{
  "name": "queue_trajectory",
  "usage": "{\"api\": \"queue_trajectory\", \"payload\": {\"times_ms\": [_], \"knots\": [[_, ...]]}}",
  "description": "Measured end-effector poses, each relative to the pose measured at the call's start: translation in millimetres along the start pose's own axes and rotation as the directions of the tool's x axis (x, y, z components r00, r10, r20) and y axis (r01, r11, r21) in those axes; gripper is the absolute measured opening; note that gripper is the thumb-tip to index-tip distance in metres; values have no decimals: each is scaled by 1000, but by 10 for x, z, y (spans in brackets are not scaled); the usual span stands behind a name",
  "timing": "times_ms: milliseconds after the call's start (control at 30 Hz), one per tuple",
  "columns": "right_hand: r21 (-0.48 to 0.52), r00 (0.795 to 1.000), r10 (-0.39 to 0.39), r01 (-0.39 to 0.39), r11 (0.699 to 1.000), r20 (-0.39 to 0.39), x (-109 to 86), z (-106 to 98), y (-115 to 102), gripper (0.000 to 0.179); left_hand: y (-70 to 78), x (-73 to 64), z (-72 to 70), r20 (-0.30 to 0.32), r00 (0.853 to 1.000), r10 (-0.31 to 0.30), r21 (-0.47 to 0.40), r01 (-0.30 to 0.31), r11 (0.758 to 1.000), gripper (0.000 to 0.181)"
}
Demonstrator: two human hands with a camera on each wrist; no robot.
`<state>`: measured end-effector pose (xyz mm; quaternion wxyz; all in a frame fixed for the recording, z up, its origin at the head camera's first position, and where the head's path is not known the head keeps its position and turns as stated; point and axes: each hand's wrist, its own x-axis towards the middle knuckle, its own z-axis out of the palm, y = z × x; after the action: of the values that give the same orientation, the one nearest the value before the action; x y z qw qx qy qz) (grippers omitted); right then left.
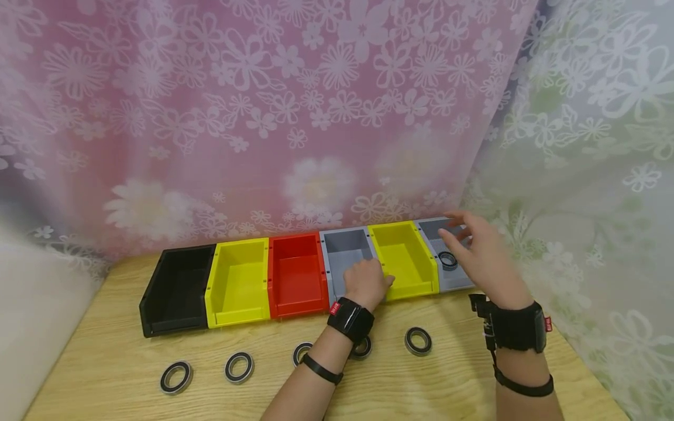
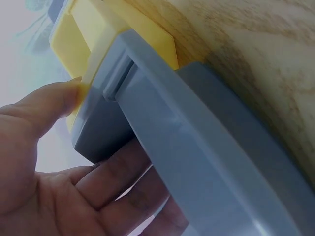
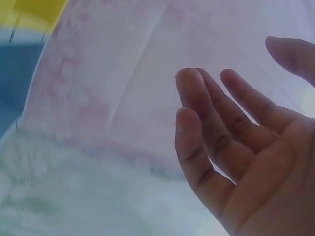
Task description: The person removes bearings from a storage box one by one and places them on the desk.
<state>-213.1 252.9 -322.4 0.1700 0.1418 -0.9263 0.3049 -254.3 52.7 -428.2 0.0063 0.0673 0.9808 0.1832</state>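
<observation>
My left hand point(image 1: 365, 282) is at the front of the middle grey bin point(image 1: 344, 248), beside the right-hand yellow bin point(image 1: 402, 260). In the left wrist view its thumb lies against the yellow side while the fingers reach into the grey bin point(image 2: 172, 128), gripping the wall where both meet. Over the far-right grey bin point(image 1: 455, 282) hovers my right hand point(image 1: 487, 260), thumb and fingers spread apart and holding nothing. A black-and-silver ball bearing point(image 1: 447, 261) lies inside that bin below it. The right wrist view shows the same hand point(image 3: 246, 152) with loosely bent fingers.
Left of the hands stand a red bin point(image 1: 297, 275), a yellow bin point(image 1: 239, 280) and a black bin point(image 1: 179, 286). Several bearings point(image 1: 239, 368) lie in a row on the wooden table point(image 1: 421, 392), two partly hidden by my left arm. A floral curtain point(image 1: 316, 117) hangs behind.
</observation>
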Motion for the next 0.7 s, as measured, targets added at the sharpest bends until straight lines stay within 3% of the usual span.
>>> {"api": "queue_trajectory", "payload": {"times_ms": [367,633,700], "knots": [[-50,998,63,-63,997,-16,-32,-128,247,40,51,-44,-70,-8,999,34,122,-33,992,42],[-82,994,100,-98,992,31,-6,-104,433,39,383,-78,-236,-88,991,105,228,-83,970,48],[-80,995,99,-96,992,29,-7,-92,443,39,495,-66,-230,-87,987,136,245,-111,963,43]]}}
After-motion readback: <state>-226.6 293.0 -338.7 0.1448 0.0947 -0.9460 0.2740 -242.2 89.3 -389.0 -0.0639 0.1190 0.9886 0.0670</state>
